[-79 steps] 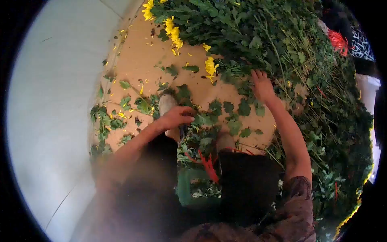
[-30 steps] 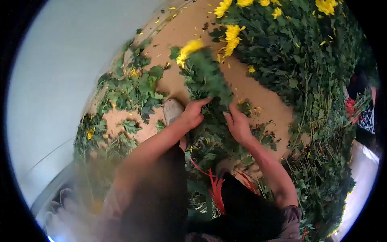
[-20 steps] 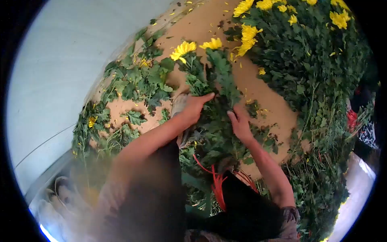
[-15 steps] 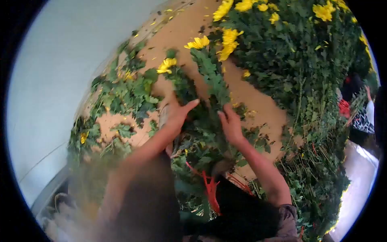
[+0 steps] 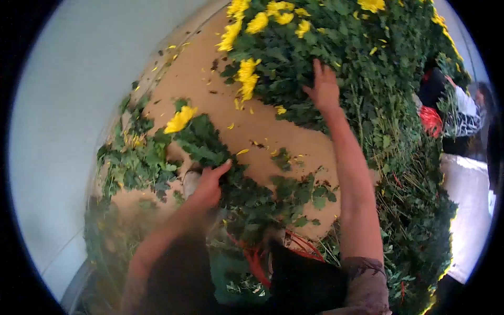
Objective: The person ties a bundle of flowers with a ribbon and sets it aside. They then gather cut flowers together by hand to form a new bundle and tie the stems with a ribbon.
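Note:
My left hand [image 5: 207, 186] is closed around a small bunch of yellow chrysanthemums, its thumb lying along the leafy stems. The bunch's yellow bloom [image 5: 180, 119] points up and left, above dark green leaves [image 5: 202, 142]. Up to the right, my right hand [image 5: 324, 89] reaches over a big heap of chrysanthemum stems [image 5: 357, 68]. Its fingers are spread, with nothing visible in them. Yellow blooms [image 5: 247, 79] line the left edge of this heap.
Loose leaves [image 5: 142, 157] and petals litter the brown floor [image 5: 257, 123]. Red ties [image 5: 255, 262] lie by my legs. A pale wall [image 5: 79, 105] stands at left. At far right, another person's sleeve [image 5: 464, 102] shows near a red bundle [image 5: 431, 121].
My right hand has left the stem it held near my left hand and moved up and right to the heap. My left hand keeps its bunch, slightly lower and further left.

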Demonstrator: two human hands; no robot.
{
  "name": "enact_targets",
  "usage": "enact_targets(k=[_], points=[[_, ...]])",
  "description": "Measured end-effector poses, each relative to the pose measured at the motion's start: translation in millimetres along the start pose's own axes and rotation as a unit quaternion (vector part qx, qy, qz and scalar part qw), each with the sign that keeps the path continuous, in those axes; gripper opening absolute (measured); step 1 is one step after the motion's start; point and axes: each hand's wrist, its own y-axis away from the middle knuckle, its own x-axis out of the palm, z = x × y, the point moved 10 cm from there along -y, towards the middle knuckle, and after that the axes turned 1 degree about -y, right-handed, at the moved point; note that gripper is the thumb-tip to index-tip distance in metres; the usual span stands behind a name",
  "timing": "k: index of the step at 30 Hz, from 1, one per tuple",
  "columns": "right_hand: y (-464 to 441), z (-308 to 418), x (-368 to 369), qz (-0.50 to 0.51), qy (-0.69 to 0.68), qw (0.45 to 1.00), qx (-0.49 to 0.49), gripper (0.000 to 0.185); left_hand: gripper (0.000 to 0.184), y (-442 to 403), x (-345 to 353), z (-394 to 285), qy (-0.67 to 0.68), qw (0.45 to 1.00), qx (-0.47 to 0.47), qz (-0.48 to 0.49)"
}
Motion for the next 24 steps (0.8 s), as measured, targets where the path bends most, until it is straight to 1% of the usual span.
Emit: enact_targets(k=[2,3,4,5,6,8,9,10,11,12,14,15,16,18,19,20,21,22,23,24], points=[[4.1,3.4,14.8,0.117,0.030,0.991,0.056,0.082,0.043,-2.6,-1.3,-7.8,-0.111,0.985,0.129,0.032],[6.5,3.5,10.0,0.111,0.039,0.991,0.060,0.082,0.042,-4.4,-3.9,-5.4,-0.028,0.996,0.085,0.008],[13.0,3.7,11.2,0.113,0.004,0.991,0.069,0.080,0.041,-5.1,-10.5,1.0,0.055,0.998,0.039,-0.018],[21.7,3.9,13.0,0.120,-0.032,0.989,0.078,0.079,0.033,-2.5,-10.7,-6.9,-0.084,0.990,0.114,0.017],[28.9,2.9,11.4,0.120,-0.026,0.989,0.081,0.079,0.027,4.7,-7.5,-17.3,-0.212,0.957,0.198,0.032],[36.1,5.2,-9.8,0.049,-0.052,0.997,0.032,0.075,0.031,-4.5,-14.4,-11.2,-0.203,0.961,0.187,0.005],[36.5,-6.8,-18.0,0.056,-0.120,0.988,0.079,0.074,0.032,-10.2,-12.3,-11.4,-0.199,0.963,0.183,-0.002],[33.0,-19.4,-22.6,0.056,-0.115,0.989,0.080,0.074,0.034,-24.6,-18.3,0.9,-0.093,0.991,0.092,-0.034],[26.6,-36.5,-38.8,0.001,-0.037,0.997,0.069,0.076,0.037,-31.8,-23.4,18.7,0.015,0.997,-0.003,-0.069],[20.6,-51.4,-52.6,-0.054,0.038,0.996,0.057,0.079,0.037,-34.2,-22.9,20.2,0.015,0.997,-0.005,-0.071],[1.8,-97.9,-55.2,-0.029,0.100,0.988,0.112,0.088,0.036,-37.2,-32.9,18.8,-0.053,0.992,0.021,-0.108],[-7.2,-126.0,-45.2,-0.008,0.117,0.985,0.129,0.103,0.036,-44.7,-48.9,31.2,-0.056,0.992,0.020,-0.110],[-13.2,-144.6,-36.8,-0.007,0.114,0.985,0.131,0.103,0.035,-53.7,-65.0,37.1,-0.165,0.980,0.084,-0.066],[-18.6,-170.9,3.7,0.092,0.108,0.974,0.177,0.121,0.034,-52.6,-67.3,28.1,-0.274,0.950,0.145,-0.033],[-19.3,-167.7,9.4,0.127,0.141,0.960,0.208,0.124,0.033,-41.9,-47.1,14.5,-0.406,0.897,0.175,-0.012],[-23.4,-165.7,10.8,0.131,0.134,0.960,0.206,0.124,0.033,-32.5,-23.6,4.4,-0.530,0.824,0.199,0.012],[-25.4,-170.0,10.8,0.129,0.111,0.962,0.215,0.124,0.033,-26.8,-1.1,-8.8,-0.532,0.824,0.194,0.007],[-26.5,-172.4,8.7,0.127,0.090,0.962,0.225,0.124,0.037,-29.9,11.6,-10.4,-0.305,0.948,0.091,-0.014],[-24.9,-166.1,1.4,0.118,0.116,0.960,0.227,0.110,0.041,-33.5,19.6,2.1,-0.055,0.998,-0.016,-0.032],[-15.5,-154.9,-4.4,0.122,0.116,0.958,0.232,0.110,0.041,-36.4,20.3,4.0,-0.058,0.998,-0.021,-0.032]])
